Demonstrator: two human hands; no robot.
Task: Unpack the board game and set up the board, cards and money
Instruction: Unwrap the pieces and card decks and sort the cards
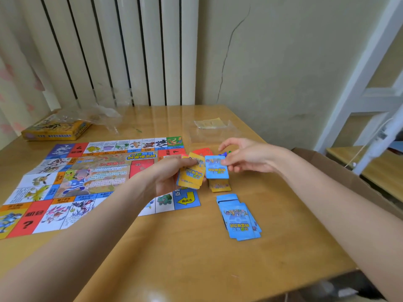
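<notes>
Pinching one blue card (216, 167), right fingers (226, 163); left fingers (185, 163) grip one yellow stack (191, 175).

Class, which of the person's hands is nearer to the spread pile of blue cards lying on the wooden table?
Right. The right hand, pinching one blue card, is almost directly beyond the spread pile of blue cards; the left hand, holding yellow cards, is farther left.
</notes>
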